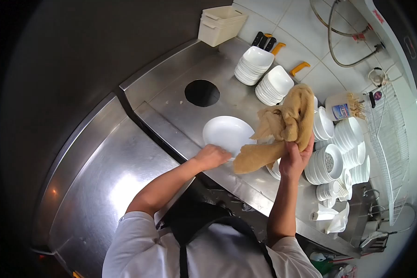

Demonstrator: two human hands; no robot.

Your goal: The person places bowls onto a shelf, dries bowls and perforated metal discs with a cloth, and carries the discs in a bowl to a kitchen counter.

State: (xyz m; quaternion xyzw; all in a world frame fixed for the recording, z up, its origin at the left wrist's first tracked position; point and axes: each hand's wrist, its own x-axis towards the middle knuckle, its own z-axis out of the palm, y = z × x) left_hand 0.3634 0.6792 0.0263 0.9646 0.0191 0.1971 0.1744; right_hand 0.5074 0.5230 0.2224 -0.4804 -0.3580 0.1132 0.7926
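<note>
My left hand has its fingers closed at the near rim of a white bowl; the fingertips are partly hidden. The bowl is shallow and round, with its hollow side showing, above the steel counter. My right hand is closed around a bunched tan cloth. One loose end of the cloth hangs down to the left, beside the bowl's right edge. Behind and below the cloth, white dishes are partly covered from view.
A steel counter has a round dark hole. Stacked square dishes stand at the back near knives and cream bins. Several stacks of bowls fill the right, below a wire rack. A jar holds wooden sticks.
</note>
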